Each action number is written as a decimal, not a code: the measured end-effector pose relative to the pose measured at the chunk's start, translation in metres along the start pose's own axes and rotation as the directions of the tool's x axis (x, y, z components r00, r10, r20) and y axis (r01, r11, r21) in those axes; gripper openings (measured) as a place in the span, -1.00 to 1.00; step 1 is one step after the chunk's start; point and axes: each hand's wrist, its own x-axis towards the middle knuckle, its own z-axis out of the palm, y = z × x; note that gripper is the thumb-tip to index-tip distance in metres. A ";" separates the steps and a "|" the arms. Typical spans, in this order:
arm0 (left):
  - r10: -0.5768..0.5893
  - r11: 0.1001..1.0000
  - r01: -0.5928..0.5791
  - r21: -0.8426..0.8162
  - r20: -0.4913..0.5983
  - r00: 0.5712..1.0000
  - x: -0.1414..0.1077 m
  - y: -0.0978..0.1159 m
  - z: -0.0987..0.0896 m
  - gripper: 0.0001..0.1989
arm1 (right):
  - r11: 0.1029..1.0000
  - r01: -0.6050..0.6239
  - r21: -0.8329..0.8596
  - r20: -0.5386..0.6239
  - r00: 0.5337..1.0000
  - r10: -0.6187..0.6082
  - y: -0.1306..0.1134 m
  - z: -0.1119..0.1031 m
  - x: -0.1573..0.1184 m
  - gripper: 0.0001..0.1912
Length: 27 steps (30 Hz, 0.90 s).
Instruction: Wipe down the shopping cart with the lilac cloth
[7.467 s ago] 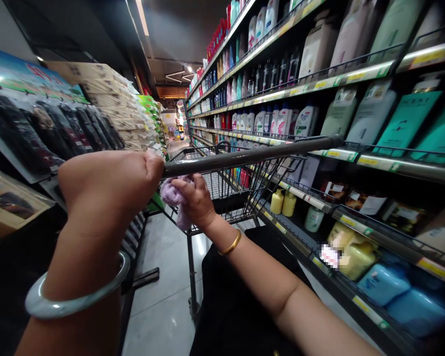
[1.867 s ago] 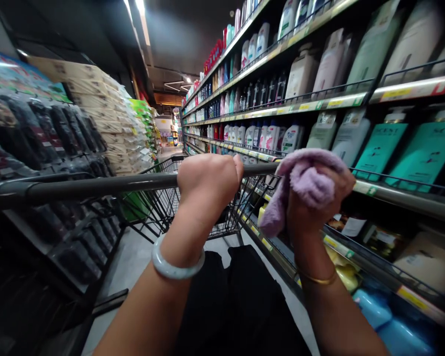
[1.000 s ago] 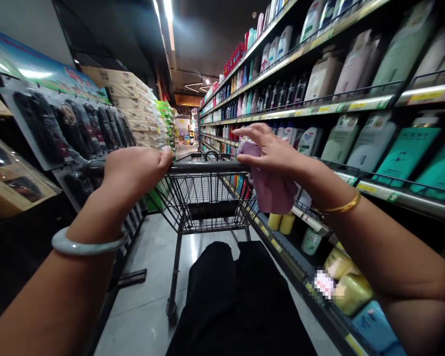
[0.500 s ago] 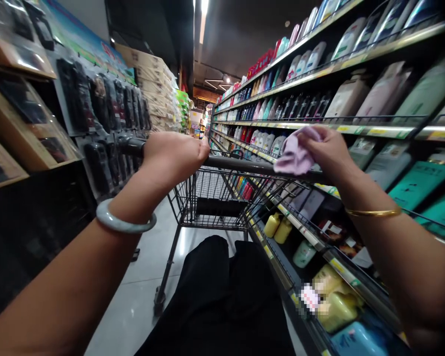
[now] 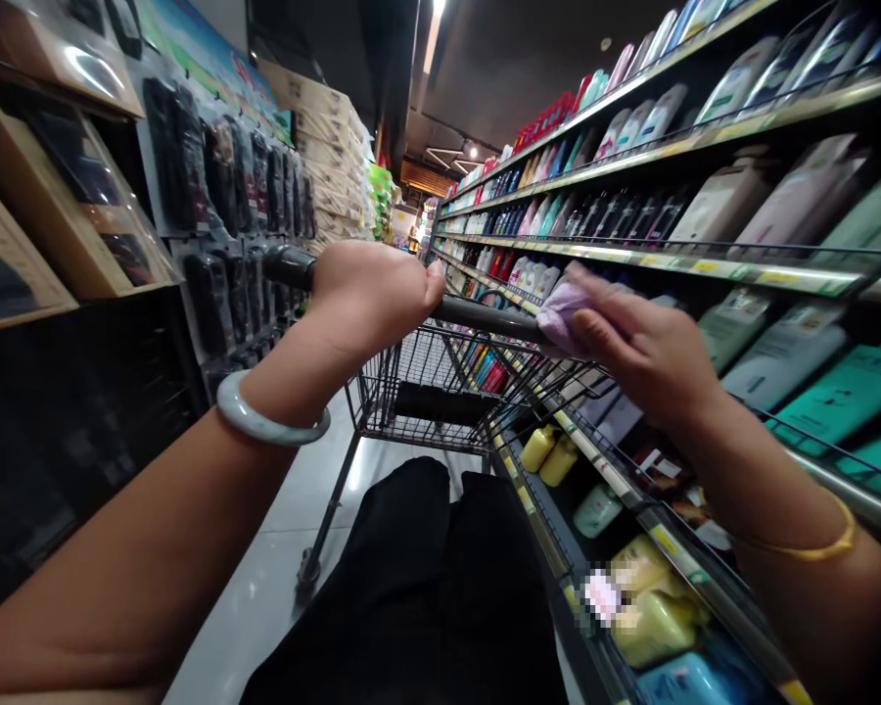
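My left hand (image 5: 374, 289) is wrapped round the left part of the dark handlebar (image 5: 491, 316) of a shopping cart (image 5: 426, 382). A pale lilac cloth (image 5: 562, 318) lies around the right part of the bar, with my right hand (image 5: 635, 338) holding it against the bar. The right fingers point forward and press on the cloth; part of it is hidden under them. The wire basket in front of me shows dark mesh and a black panel. A pale stone bangle (image 5: 271, 416) circles my left wrist, and a thin gold one (image 5: 808, 548) my right.
Shelves (image 5: 764, 274) of shampoo and lotion bottles run close along the right. Packaged dark goods (image 5: 227, 186) hang on the left beside boxed items (image 5: 66, 215). Stacked cartons (image 5: 330, 157) stand further on. Pale floor (image 5: 264, 568) shows by the cart's wheel (image 5: 308, 573).
My right hand has brought the cloth down onto the bar, its fingers now stretched forward over it. My left hand stays on the bar. The view has shifted slightly.
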 end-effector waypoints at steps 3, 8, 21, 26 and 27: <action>-0.004 1.000 0.004 -0.004 -0.008 1.000 -0.001 0.001 0.000 -0.25 | 0.976 -0.081 0.203 -0.015 0.996 0.086 0.021 -0.003 0.011 -0.13; -0.020 0.997 0.020 -0.074 -0.002 1.000 -0.001 -0.001 -0.001 -0.31 | 0.988 -0.018 0.152 0.166 0.986 -0.007 0.019 0.011 0.021 -0.31; 0.055 0.998 -0.056 -0.007 -0.063 0.996 0.018 -0.025 0.018 -0.31 | 0.927 0.250 -0.280 -0.156 0.941 -0.301 0.021 0.084 0.017 -0.34; 0.048 0.998 -0.050 -0.030 -0.057 0.997 0.022 -0.022 0.021 -0.36 | 0.943 0.252 -0.218 -0.171 0.941 -0.291 0.030 0.091 0.027 -0.27; 0.043 0.999 -0.044 -0.016 -0.053 0.998 0.023 -0.021 0.022 -0.36 | 0.948 0.246 -0.200 -0.165 0.946 -0.280 0.034 0.093 0.029 -0.25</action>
